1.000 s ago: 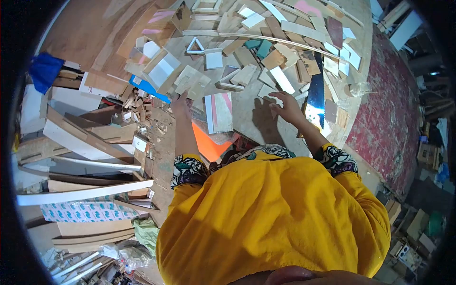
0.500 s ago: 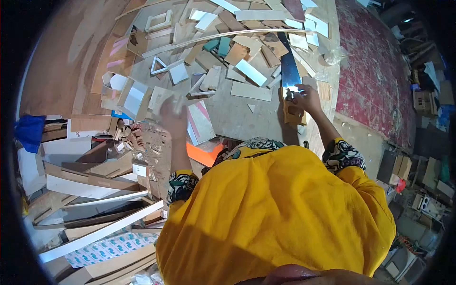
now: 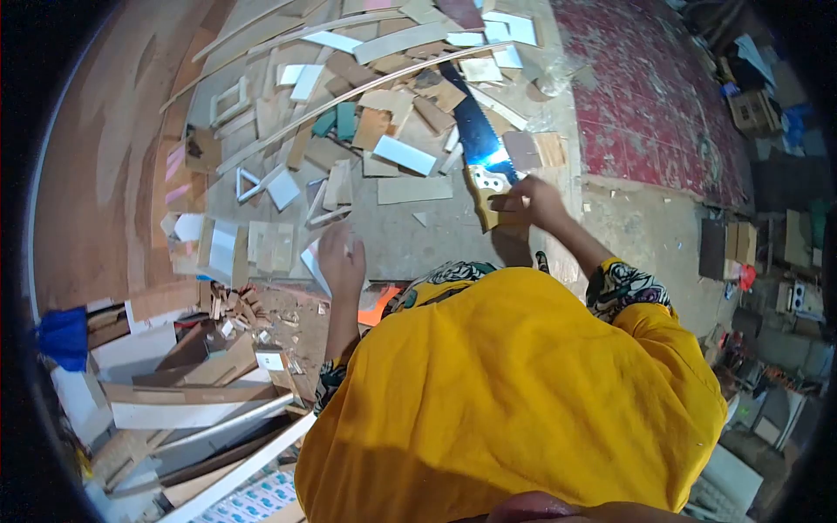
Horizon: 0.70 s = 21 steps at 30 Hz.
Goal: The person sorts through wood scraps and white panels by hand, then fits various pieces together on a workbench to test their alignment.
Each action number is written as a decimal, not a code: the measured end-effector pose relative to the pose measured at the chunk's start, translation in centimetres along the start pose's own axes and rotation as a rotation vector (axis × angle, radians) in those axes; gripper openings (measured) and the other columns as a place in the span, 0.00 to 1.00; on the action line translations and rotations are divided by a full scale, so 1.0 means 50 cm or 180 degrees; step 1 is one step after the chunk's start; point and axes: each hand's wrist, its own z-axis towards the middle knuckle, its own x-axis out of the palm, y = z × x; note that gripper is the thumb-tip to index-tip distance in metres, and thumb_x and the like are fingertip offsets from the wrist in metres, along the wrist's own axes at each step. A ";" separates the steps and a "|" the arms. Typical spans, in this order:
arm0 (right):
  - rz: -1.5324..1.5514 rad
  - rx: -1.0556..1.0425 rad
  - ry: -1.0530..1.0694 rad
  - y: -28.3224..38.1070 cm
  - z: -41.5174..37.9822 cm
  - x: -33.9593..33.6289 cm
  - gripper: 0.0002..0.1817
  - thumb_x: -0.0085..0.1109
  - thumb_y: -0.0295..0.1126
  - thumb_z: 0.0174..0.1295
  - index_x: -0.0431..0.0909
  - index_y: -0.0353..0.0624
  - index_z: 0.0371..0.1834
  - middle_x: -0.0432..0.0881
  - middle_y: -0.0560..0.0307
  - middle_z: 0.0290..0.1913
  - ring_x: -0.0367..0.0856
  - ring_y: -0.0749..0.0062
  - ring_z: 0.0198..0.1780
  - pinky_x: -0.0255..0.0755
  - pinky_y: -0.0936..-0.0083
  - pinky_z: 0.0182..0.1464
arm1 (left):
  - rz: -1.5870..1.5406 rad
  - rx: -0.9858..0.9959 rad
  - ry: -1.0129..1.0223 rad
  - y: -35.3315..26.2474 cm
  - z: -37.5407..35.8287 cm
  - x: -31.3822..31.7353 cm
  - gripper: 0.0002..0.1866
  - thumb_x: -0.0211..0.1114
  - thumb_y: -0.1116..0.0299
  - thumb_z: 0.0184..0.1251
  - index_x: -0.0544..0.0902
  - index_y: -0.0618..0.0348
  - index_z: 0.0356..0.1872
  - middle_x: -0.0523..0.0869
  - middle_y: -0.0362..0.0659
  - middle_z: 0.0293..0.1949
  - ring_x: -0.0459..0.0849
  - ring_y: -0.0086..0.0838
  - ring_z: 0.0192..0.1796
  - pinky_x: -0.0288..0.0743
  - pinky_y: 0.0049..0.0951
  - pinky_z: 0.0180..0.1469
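A handsaw [image 3: 479, 131] with a shiny blade and a yellowish wooden handle lies on the worktable, its blade pointing away from me. My right hand [image 3: 536, 204] is at the right side of that handle, with fingers curled over the grip. Above the near edge of the table is my left hand [image 3: 342, 260], thumb and fingers apart. It covers most of a pale board [image 3: 314, 261], and contact with it cannot be made out. A small triangular offcut [image 3: 421, 219] and a flat strip of board [image 3: 415, 190] lie between my hands.
Wood offcuts, white pieces and long thin strips [image 3: 349, 91] crowd the far side of the worktable [image 3: 384, 240]. Scrap boards [image 3: 192, 392] are heaped below on the left. An orange object [image 3: 379, 305] shows under the table edge. A worn red surface [image 3: 645, 105] extends at right.
My view has turned, shifting the scene leftward. My left hand has moved right, over the pale board. On the saw handle, my right hand has shifted toward its right side.
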 end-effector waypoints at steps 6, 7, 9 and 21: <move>-0.0457 -0.0589 -0.0341 0.086 -0.054 0.110 0.16 0.56 0.33 0.49 0.76 0.39 0.42 0.76 0.48 0.41 0.75 0.54 0.44 0.69 0.62 0.48 | -0.0810 0.0397 0.0805 -0.122 0.017 0.073 0.06 0.60 0.74 0.57 0.80 0.63 0.35 0.82 0.50 0.37 0.80 0.44 0.42 0.75 0.36 0.46; -0.0488 -0.0553 -0.0130 0.097 -0.048 0.101 0.15 0.53 0.32 0.52 0.75 0.39 0.43 0.76 0.50 0.40 0.75 0.57 0.46 0.69 0.66 0.49 | -0.0833 0.0433 0.0838 -0.137 0.024 0.084 0.06 0.60 0.74 0.57 0.80 0.63 0.35 0.82 0.50 0.37 0.80 0.44 0.42 0.75 0.36 0.46; -0.0262 -0.0796 -0.0354 0.093 -0.034 0.140 0.14 0.53 0.31 0.52 0.75 0.41 0.42 0.76 0.51 0.39 0.75 0.57 0.44 0.70 0.67 0.47 | -0.1082 0.0462 0.1025 -0.167 0.032 0.102 0.04 0.60 0.73 0.59 0.79 0.63 0.33 0.82 0.50 0.35 0.80 0.45 0.39 0.74 0.37 0.42; 0.0374 -0.1218 -0.0100 0.064 0.114 0.105 0.12 0.59 0.33 0.49 0.79 0.42 0.37 0.80 0.47 0.39 0.79 0.50 0.42 0.74 0.62 0.43 | -0.1463 -0.0319 0.1674 -0.205 -0.029 0.152 0.07 0.55 0.70 0.65 0.77 0.62 0.31 0.78 0.51 0.27 0.78 0.47 0.31 0.72 0.38 0.33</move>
